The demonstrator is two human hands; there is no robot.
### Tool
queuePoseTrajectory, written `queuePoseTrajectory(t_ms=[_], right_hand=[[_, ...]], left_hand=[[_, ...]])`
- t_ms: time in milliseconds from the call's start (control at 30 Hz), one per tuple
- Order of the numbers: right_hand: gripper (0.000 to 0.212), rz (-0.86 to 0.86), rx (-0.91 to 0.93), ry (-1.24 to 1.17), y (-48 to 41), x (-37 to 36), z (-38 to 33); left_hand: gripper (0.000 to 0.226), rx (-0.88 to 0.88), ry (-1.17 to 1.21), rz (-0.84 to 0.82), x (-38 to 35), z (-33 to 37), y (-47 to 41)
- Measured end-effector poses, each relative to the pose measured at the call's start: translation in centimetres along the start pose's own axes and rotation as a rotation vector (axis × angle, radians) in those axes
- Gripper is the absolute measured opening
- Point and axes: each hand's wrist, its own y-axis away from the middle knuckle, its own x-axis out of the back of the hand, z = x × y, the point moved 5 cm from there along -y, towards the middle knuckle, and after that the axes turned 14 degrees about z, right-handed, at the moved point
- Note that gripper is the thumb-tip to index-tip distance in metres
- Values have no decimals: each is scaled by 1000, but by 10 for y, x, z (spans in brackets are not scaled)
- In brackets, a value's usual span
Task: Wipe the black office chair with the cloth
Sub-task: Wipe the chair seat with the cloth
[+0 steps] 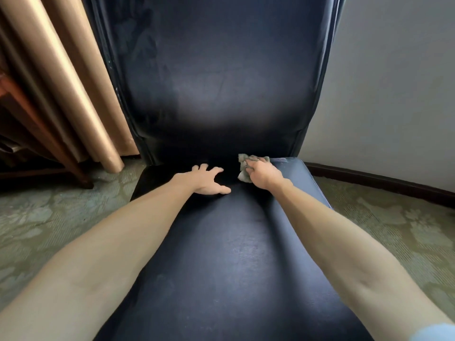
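Hands are both reaching to the far end of the seat. Left hand is lying flat there with fingers spread and straight, holding nothing. It is probably bracing the person and keeping the chair from turning under the rubbing. Right hand is curling its fingers round a bunched grey cloth and pressing it onto the rear of the seat, just in front of the crease where the back is rising. Bunching it likely gives a firm pad for that seam, where dust tends to gather.

Seat and back are showing a dull, streaky sheen, so much of the wiping seems to be lying ahead. Tan curtain folds and a wooden leg are standing at the left. Worn patterned carpet is spreading under everything, and a pale wall with dark skirting is running along the right.
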Motion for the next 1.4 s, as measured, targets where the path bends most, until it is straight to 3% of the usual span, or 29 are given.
queuePoseTrajectory(t_ms=[300, 500, 633, 1067, 1400], right_hand=[[26, 187, -140, 172, 5, 28, 62], [26, 147, 49, 131, -2, 6, 4], [32, 120, 49, 78, 3, 15, 8], [28, 221, -289, 48, 16, 32, 93], [39, 168, -241, -2, 14, 24, 73]], left_hand=[[83, 8, 20, -17, -2, 1, -6], [82, 6, -17, -23, 0, 4, -8], [82, 14, -4, -26, -2, 4, -8], [83, -19, 43, -8, -9, -2, -11], [83, -26, 33, 20, -6, 0, -14]])
